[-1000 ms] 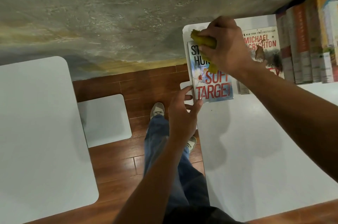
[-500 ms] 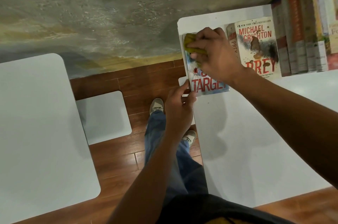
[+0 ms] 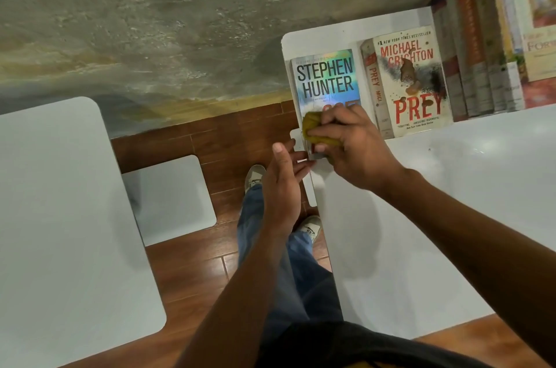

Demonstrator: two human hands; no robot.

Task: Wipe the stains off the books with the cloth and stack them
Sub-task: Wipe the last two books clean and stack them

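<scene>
The Stephen Hunter paperback (image 3: 326, 78) lies flat at the far left corner of the white table (image 3: 451, 217). My right hand (image 3: 355, 148) grips a bunched yellow cloth (image 3: 313, 127) and presses it on the book's lower part, hiding the title. My left hand (image 3: 284, 184) is beside the book's near left corner with fingers straight, fingertips touching its edge. To the right lies the Michael Crichton "Prey" paperback (image 3: 412, 81), with brown and dark stains on its cover.
A row of upright books (image 3: 475, 57) stands at the table's far right, beside a yellow-covered book (image 3: 529, 15). A second white table (image 3: 54, 232) and a white stool (image 3: 171, 199) are on the left. A concrete wall lies beyond; wooden floor and my legs below.
My right hand has drawn the cloth down the Stephen Hunter cover from its top to its lower part, uncovering the author's name. My left hand stays at the book's near corner.
</scene>
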